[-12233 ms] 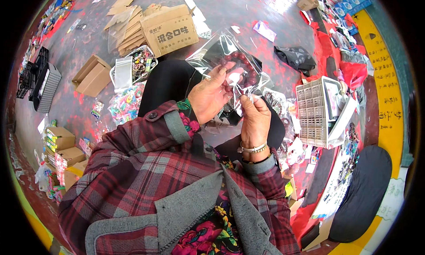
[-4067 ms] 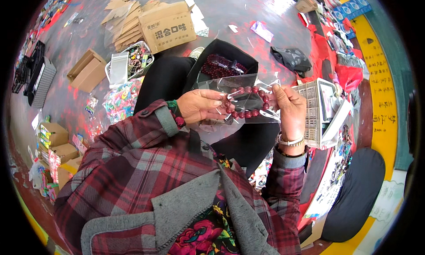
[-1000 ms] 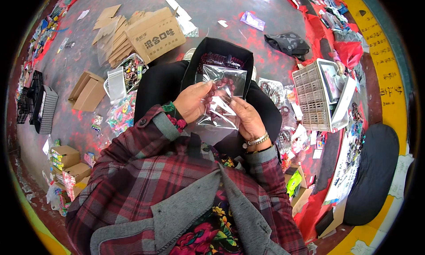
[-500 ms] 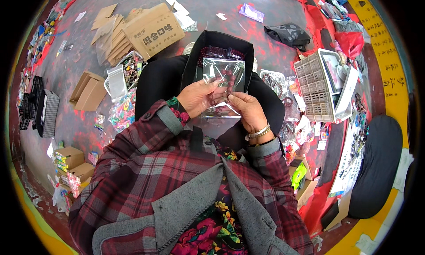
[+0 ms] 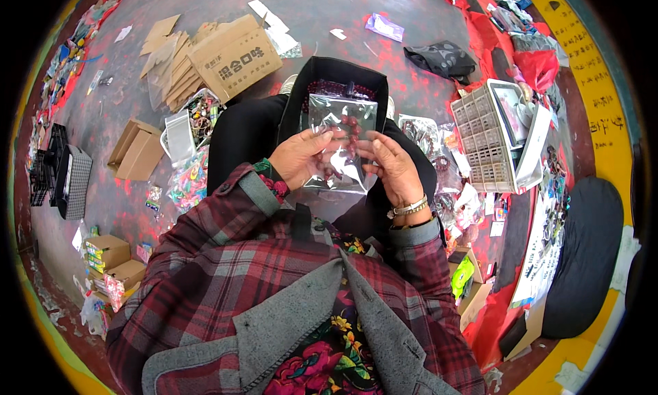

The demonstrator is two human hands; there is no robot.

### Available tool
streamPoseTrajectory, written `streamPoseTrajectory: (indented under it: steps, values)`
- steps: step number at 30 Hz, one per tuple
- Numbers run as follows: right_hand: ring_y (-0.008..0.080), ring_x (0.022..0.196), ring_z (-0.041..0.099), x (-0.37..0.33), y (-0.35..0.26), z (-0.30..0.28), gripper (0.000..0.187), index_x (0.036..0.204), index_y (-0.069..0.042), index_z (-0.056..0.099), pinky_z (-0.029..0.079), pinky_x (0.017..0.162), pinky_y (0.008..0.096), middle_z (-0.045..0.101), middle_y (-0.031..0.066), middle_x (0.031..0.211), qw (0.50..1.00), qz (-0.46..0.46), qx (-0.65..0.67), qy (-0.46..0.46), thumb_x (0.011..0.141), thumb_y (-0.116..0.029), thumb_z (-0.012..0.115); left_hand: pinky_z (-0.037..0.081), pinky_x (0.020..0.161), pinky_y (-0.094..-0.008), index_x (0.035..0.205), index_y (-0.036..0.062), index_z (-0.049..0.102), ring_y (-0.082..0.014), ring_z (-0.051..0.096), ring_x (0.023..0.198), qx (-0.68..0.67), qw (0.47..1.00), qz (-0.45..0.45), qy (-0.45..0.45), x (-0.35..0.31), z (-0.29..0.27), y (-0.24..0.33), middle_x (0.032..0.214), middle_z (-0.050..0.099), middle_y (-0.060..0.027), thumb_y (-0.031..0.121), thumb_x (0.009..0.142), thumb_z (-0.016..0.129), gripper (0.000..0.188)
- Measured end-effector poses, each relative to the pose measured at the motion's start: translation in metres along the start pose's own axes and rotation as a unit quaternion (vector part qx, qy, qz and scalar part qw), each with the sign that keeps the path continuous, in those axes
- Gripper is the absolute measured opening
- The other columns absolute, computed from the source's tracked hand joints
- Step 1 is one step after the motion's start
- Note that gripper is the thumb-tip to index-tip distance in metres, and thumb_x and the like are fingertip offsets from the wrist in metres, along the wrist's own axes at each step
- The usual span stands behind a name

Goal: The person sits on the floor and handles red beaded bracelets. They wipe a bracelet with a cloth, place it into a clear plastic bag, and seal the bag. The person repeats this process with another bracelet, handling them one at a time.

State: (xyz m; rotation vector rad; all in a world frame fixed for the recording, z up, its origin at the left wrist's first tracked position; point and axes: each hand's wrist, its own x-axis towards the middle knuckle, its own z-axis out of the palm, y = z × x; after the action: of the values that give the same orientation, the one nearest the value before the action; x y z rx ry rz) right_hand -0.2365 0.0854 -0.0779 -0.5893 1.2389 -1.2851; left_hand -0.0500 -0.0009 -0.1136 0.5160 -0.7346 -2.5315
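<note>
A clear plastic bag (image 5: pixel 332 114) with a dark red bead bracelet (image 5: pixel 353 123) inside is held up over my lap. My left hand (image 5: pixel 299 161) grips its left side, thumb in front and fingers behind, seen through the film. At its right edge, the curled fingers of my right hand (image 5: pixel 399 172) hold the bag, partly blurred. Glare hides some of the beads. Just beyond, a black open box (image 5: pixel 293 114) sits between my knees, with strands of dark red beads (image 5: pixel 363 91) in it.
Flattened cardboard (image 5: pixel 233 56) lies ahead to the left, near an open carton (image 5: pixel 139 148) and a tray of trinkets (image 5: pixel 202 114). To the right stand a plastic crate (image 5: pixel 483 141) and bagged beads (image 5: pixel 421 130). A black bag (image 5: pixel 442 59) lies on the floor farther off.
My right hand has shifted right, its thumb and fingers drawn back from the bag's front to its right edge. The left hand keeps its grip, slightly lower and farther left.
</note>
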Motion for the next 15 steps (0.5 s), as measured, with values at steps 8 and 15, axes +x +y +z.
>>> streamPoseTrajectory:
  steps: [8, 15]
  values:
    - [0.0136, 0.079, 0.058, 0.007, 0.005, 0.001, 0.028, 0.105, 0.001, 0.056, 0.046, 0.070, 0.0255, 0.062, 0.0089, 0.095, 0.989, 0.012, 0.149, -0.018, 0.092, -0.022, 0.046, 0.049, 0.070, -0.0332, 0.114, -0.0045, 0.046, -0.0218, 0.060, 0.089, -0.030, 0.990, -0.117, -0.069, -0.002, 0.019, -0.011, 0.101, 0.059, -0.0150, 0.024, 0.092, 0.047, 0.036]
    - [0.0209, 0.083, 0.060, 0.007, 0.002, -0.004, 0.030, 0.108, 0.005, 0.053, 0.049, 0.073, 0.0310, 0.060, 0.0163, 0.098, 0.969, -0.061, 0.230, 0.062, 0.094, -0.020, 0.042, 0.051, 0.081, -0.0344, 0.113, -0.0033, 0.048, -0.0248, 0.057, 0.103, 0.013, 0.986, -0.161, -0.030, -0.007, 0.015, -0.011, 0.109, 0.056, -0.0152, 0.018, 0.090, 0.052, 0.032]
